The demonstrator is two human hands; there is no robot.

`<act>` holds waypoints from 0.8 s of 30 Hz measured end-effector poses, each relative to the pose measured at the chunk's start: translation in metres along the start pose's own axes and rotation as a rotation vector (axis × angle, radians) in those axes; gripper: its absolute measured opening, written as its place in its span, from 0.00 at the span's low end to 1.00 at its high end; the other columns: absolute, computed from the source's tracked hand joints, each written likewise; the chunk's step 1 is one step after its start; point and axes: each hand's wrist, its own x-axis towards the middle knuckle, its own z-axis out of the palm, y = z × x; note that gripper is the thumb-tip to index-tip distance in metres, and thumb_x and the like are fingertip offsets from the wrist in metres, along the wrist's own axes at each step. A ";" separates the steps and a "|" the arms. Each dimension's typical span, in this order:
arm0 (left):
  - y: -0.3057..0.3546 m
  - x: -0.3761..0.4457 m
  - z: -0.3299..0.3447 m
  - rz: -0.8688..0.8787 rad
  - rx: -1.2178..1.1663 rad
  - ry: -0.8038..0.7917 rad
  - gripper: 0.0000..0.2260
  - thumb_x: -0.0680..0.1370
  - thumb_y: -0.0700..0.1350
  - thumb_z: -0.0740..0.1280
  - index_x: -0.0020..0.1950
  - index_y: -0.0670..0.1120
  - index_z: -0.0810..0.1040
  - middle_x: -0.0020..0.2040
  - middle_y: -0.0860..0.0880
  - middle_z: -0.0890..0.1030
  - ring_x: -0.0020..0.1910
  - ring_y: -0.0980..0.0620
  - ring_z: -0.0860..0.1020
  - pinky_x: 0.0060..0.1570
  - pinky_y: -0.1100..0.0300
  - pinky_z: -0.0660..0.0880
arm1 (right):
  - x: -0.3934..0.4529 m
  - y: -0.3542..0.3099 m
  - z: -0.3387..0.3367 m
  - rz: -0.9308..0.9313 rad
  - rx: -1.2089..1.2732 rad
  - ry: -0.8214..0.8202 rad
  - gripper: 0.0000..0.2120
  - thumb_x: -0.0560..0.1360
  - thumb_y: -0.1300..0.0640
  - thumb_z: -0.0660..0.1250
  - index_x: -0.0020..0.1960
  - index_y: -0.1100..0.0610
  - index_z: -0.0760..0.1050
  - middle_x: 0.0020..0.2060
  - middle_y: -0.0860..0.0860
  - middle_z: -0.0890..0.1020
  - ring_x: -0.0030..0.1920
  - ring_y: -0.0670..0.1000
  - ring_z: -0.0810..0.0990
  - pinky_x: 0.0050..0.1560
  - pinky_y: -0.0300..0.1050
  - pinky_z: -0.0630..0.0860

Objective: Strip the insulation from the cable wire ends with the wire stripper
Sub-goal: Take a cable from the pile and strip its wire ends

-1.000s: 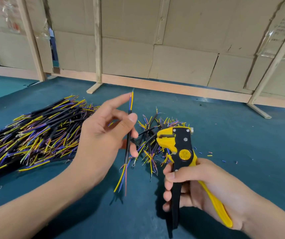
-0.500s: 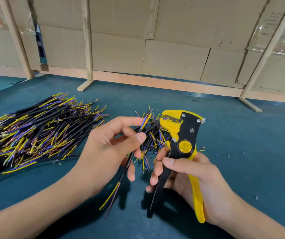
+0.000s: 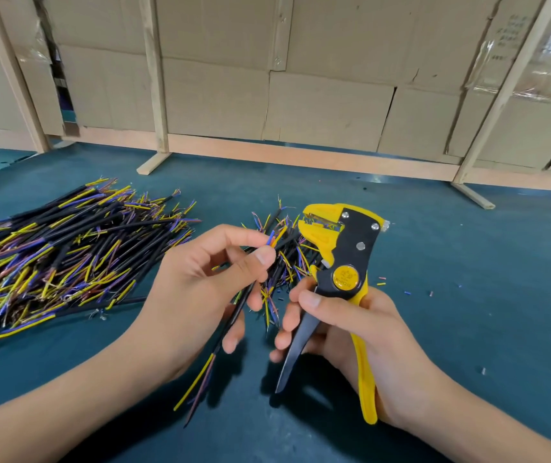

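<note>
Beside the wire stripper (image 3: 340, 248), left hand (image 3: 197, 289) pinches cable (image 3: 234, 315), seemingly clear.

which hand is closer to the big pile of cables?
Left. The left hand, pinching one cable, sits just right of the big pile. The right hand, gripping the wire stripper, is farther right, beyond it.
</note>
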 end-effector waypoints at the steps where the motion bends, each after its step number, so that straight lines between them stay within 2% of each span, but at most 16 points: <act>1: 0.001 0.001 0.000 0.007 0.008 0.018 0.09 0.70 0.47 0.73 0.48 0.46 0.84 0.33 0.45 0.76 0.24 0.47 0.71 0.20 0.66 0.66 | 0.000 0.000 0.000 0.009 -0.005 -0.020 0.08 0.72 0.58 0.73 0.48 0.62 0.80 0.39 0.62 0.80 0.38 0.61 0.81 0.45 0.59 0.81; 4: 0.002 0.002 -0.002 0.028 0.048 0.063 0.07 0.72 0.47 0.72 0.47 0.46 0.83 0.30 0.46 0.75 0.17 0.52 0.65 0.20 0.69 0.61 | -0.001 -0.001 -0.001 0.021 -0.016 -0.048 0.09 0.73 0.58 0.73 0.49 0.62 0.81 0.39 0.62 0.80 0.39 0.61 0.82 0.46 0.60 0.80; 6: 0.003 0.002 -0.001 0.027 0.031 0.082 0.06 0.72 0.46 0.72 0.47 0.46 0.83 0.31 0.45 0.75 0.17 0.52 0.64 0.19 0.68 0.60 | -0.001 -0.001 -0.001 0.018 -0.024 -0.038 0.09 0.73 0.57 0.73 0.49 0.62 0.81 0.40 0.62 0.81 0.39 0.61 0.82 0.46 0.60 0.80; 9: 0.005 0.004 0.001 -0.041 -0.107 0.099 0.07 0.72 0.45 0.72 0.49 0.45 0.83 0.35 0.45 0.77 0.27 0.51 0.72 0.22 0.61 0.68 | -0.001 0.000 0.002 0.016 -0.005 0.015 0.08 0.72 0.58 0.74 0.49 0.61 0.80 0.43 0.64 0.82 0.39 0.62 0.81 0.45 0.58 0.80; 11: 0.004 0.007 0.000 -0.137 -0.270 0.092 0.07 0.73 0.44 0.70 0.49 0.46 0.81 0.37 0.47 0.79 0.32 0.52 0.76 0.30 0.61 0.75 | -0.001 0.001 0.005 0.036 -0.005 0.031 0.06 0.74 0.60 0.73 0.49 0.61 0.80 0.47 0.66 0.83 0.39 0.61 0.82 0.45 0.58 0.81; 15: 0.000 0.012 -0.003 -0.216 -0.503 0.080 0.03 0.74 0.43 0.69 0.47 0.48 0.80 0.38 0.48 0.80 0.33 0.54 0.78 0.38 0.60 0.80 | -0.002 -0.003 0.015 0.077 -0.098 -0.053 0.00 0.73 0.61 0.75 0.44 0.57 0.84 0.53 0.73 0.79 0.40 0.58 0.82 0.46 0.56 0.81; 16: -0.001 0.013 -0.002 -0.222 -0.529 0.080 0.03 0.73 0.43 0.69 0.46 0.48 0.80 0.38 0.48 0.80 0.33 0.55 0.78 0.39 0.59 0.81 | -0.003 -0.003 0.016 0.094 -0.107 -0.068 0.02 0.73 0.62 0.75 0.43 0.56 0.85 0.53 0.74 0.79 0.40 0.57 0.83 0.47 0.56 0.82; 19: -0.002 0.013 0.001 -0.226 -0.605 0.081 0.01 0.74 0.43 0.69 0.43 0.47 0.80 0.38 0.48 0.79 0.32 0.55 0.79 0.43 0.57 0.82 | -0.005 -0.002 0.019 0.131 -0.107 -0.077 0.05 0.72 0.65 0.73 0.42 0.56 0.85 0.50 0.69 0.83 0.41 0.58 0.83 0.46 0.56 0.82; 22: -0.002 0.011 0.001 -0.301 -0.652 0.085 0.02 0.74 0.46 0.69 0.42 0.48 0.80 0.37 0.50 0.80 0.35 0.54 0.83 0.37 0.50 0.82 | -0.005 -0.001 0.022 0.147 -0.105 -0.011 0.05 0.70 0.66 0.74 0.41 0.57 0.85 0.45 0.64 0.83 0.39 0.60 0.82 0.45 0.57 0.82; 24: -0.002 0.011 0.000 -0.336 -0.682 0.126 0.03 0.74 0.46 0.69 0.43 0.48 0.80 0.38 0.50 0.81 0.37 0.53 0.84 0.38 0.47 0.82 | -0.004 -0.003 0.024 0.183 -0.091 0.023 0.05 0.68 0.66 0.74 0.39 0.58 0.84 0.44 0.63 0.83 0.38 0.59 0.82 0.43 0.57 0.82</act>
